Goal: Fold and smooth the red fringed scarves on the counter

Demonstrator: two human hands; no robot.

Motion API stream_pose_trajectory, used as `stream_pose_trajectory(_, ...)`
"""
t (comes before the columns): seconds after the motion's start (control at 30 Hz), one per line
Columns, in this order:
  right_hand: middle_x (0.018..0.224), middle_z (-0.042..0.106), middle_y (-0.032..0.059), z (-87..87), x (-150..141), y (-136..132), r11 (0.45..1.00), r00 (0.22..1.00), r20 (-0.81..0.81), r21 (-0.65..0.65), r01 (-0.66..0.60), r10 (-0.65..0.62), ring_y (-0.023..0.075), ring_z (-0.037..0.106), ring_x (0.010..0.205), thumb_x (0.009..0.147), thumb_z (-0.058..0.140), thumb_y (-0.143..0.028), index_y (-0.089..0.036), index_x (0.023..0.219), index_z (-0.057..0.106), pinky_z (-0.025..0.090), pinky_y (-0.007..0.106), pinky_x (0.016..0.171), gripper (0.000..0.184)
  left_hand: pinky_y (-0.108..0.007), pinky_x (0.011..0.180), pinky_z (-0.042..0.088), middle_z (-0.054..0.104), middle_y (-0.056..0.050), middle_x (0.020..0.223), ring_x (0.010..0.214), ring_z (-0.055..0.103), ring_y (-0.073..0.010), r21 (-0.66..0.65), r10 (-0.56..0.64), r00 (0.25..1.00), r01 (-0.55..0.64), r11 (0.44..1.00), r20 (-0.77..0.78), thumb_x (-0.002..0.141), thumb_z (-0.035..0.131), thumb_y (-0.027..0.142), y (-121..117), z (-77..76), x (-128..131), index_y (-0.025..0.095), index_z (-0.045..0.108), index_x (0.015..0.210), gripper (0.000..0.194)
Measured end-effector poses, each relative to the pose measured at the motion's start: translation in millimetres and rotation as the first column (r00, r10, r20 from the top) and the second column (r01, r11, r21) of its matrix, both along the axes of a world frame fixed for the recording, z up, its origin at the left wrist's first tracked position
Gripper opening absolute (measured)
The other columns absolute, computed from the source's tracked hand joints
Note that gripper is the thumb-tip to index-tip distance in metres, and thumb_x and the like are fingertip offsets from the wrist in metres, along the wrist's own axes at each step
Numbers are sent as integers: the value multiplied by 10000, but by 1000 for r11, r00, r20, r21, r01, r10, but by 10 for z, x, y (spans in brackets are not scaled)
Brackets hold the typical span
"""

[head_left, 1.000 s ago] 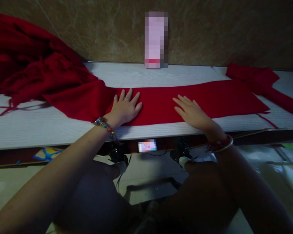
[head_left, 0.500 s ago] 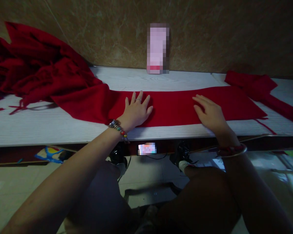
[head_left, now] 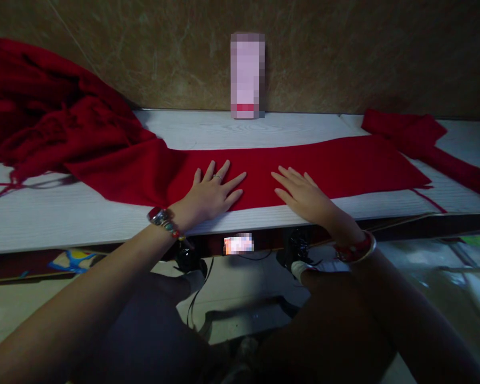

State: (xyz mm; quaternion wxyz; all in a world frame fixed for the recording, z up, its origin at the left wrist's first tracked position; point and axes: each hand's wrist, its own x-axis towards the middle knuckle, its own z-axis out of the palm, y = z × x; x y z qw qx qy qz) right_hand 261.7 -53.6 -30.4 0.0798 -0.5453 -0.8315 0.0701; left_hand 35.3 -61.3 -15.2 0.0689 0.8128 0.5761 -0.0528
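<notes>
A long red scarf (head_left: 344,162) lies flat along the white wood-grain bench top (head_left: 84,224), its fringed end toward the right. My left hand (head_left: 210,194) rests on the scarf left of centre, palm down, fingers spread, a ring on one finger. My right hand (head_left: 304,194) lies flat on the cloth to the right of it, fingers stretched out. Neither hand grips the fabric. At the left the red cloth runs into a crumpled heap (head_left: 64,106) with fringes; I cannot tell whether it is all one piece.
A folded strip of red cloth (head_left: 408,130) lies at the right back. A blurred pink box-shaped object (head_left: 246,77) leans against the brown marbled wall (head_left: 324,58). Below the front edge are a blurred lit screen (head_left: 239,244), two black shoes (head_left: 298,245) and a blue-and-yellow packet (head_left: 74,261).
The hands shifted over the scarf: the right moved rightward, then back left, nearer the left hand. The view swayed a little. The scarf stays flat.
</notes>
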Motion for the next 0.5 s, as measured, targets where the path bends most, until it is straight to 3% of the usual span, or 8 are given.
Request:
stream_pose_trajectory(0.1,1490,351,58,-39,267,39,997,997,13,2,80,-80,276,285,1374,910,355,-365,-247,1386,419,212,576,1098,495,-630,1064,152,87,-40,1572,1401,59,-405,-15,-17,1000,18,1000,10,949,193,480,-6,1,-23,362,199,1455,519)
stream_pose_trajectory(0.27,1469,391,79,-81,565,84,979,980,-18,44,200,-200,303,314,1359,894,364,-370,-237,1365,453,231,578,1091,498,-625,1069,157,84,-62,1570,1403,61,-396,-3,-5,1000,5,1000,14,955,195,463,-54,13,-2,313,196,1466,533)
stream_pose_trajectory(0.37,1470,382,119,-40,527,85,975,976,-25,51,217,-216,309,303,1363,888,379,-356,-175,1364,456,224,560,1101,515,-600,1088,151,77,-51,1572,1413,73,-353,22,-49,998,49,999,33,962,202,439,-72,30,32,286,198,1469,530)
stream_pose_trajectory(0.5,1476,375,101,38,283,79,986,989,-51,83,143,-139,297,291,1371,894,389,-351,-196,1373,442,204,563,1107,507,-582,1103,137,120,-58,1565,1419,84,-321,63,-89,993,84,994,76,963,209,432,-47,37,142,243,206,1470,541)
